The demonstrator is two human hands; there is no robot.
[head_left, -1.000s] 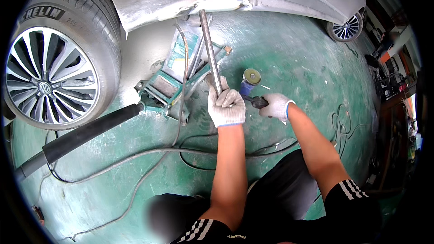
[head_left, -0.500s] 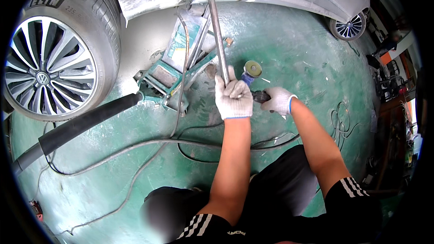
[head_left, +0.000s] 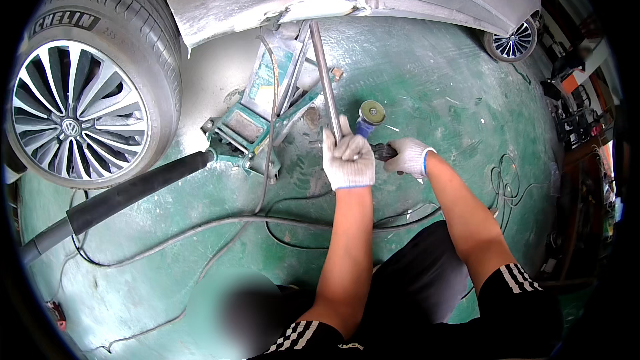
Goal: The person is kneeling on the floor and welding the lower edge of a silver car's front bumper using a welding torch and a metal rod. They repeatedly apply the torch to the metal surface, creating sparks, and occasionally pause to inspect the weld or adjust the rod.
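My left hand (head_left: 349, 160), in a white knit glove, is closed around the lower end of a long round metal bar (head_left: 325, 73). The bar slants up and away, its far end near the lower edge of the silver car's sill (head_left: 313, 8), where a whitish, worked patch shows. My right hand (head_left: 408, 158), gloved too, grips a black object (head_left: 383, 152) beside the left hand; its kind is partly hidden by the fingers. Just beyond both hands an angle grinder (head_left: 371, 113) with a yellowish disc and blue body lies on the floor, partly covered by my left hand.
A green floor jack (head_left: 243, 123) with a long black-sleeved handle (head_left: 137, 187) stands under the car, left of my hands. The front wheel (head_left: 80, 120) is at far left. Cables (head_left: 200, 227) cross the green floor (head_left: 427, 80) and coil at right.
The view has tilted so that the car sits lower in the picture. My left hand and the bar have come slightly nearer to me. Both hands keep their grips.
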